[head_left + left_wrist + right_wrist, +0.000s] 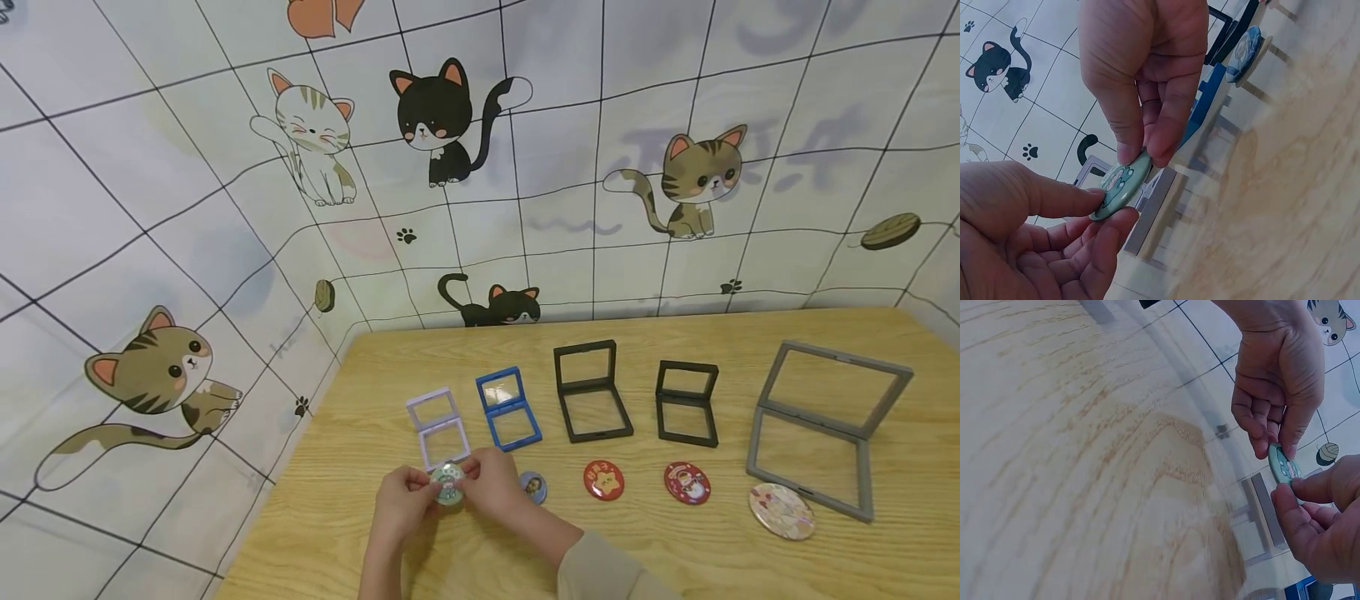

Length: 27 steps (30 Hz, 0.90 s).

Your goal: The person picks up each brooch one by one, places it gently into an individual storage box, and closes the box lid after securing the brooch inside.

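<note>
A round mint-green button badge (pixel 448 484) with a printed cartoon figure is pinched at both edges, just in front of the lilac hinged frame (pixel 442 442). My left hand (pixel 406 500) grips its left edge between thumb and fingers. On the opposite edge, the thumb and fingers of my right hand (pixel 491 483) pinch it too. In the left wrist view the badge (pixel 1124 184) is tilted, its printed face toward the thumbs. The lilac frame stands unfolded, its lid raised at the back. Partly behind my right hand lies a blue badge (pixel 534 487).
Further right stand a blue frame (pixel 513 425), two black frames (pixel 596 412) (pixel 687 421) and a large grey frame (pixel 813 454), all unfolded. Before them lie two red badges (pixel 603 480) (pixel 687 483) and a cream badge (pixel 782 511) on the wooden table (pixel 300 533). A cat-print wall covering (pixel 555 208) rises behind.
</note>
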{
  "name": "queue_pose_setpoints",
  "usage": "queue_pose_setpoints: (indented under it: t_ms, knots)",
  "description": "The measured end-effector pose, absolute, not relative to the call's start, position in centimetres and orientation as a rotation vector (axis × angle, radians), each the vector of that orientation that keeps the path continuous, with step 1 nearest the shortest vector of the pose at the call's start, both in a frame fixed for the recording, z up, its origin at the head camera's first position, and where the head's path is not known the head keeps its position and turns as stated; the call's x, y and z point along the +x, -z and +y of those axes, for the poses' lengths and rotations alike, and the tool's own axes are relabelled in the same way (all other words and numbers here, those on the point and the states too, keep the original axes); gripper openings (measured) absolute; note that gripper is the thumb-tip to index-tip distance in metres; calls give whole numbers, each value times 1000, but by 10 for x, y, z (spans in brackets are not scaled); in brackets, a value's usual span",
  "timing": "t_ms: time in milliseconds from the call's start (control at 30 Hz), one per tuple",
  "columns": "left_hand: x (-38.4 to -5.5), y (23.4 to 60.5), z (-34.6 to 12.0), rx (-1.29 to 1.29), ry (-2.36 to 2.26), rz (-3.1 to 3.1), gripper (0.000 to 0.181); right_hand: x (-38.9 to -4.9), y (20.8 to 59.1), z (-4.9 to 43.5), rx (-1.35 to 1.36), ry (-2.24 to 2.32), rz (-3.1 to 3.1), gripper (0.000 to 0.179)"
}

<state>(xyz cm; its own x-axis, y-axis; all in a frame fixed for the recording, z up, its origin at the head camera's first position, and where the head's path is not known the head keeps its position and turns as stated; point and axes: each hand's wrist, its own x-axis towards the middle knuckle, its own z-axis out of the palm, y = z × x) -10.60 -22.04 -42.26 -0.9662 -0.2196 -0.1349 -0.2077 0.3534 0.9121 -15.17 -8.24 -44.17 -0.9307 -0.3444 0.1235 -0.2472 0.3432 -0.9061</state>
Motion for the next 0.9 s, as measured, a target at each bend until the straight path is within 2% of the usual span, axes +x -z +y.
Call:
queue_pose_setpoints:
  t_ms: [900]
  knots:
    - [-119, 417, -220, 466, 1686, -2542, 17, -163, 433, -85, -382, 1808, 2259, 10]
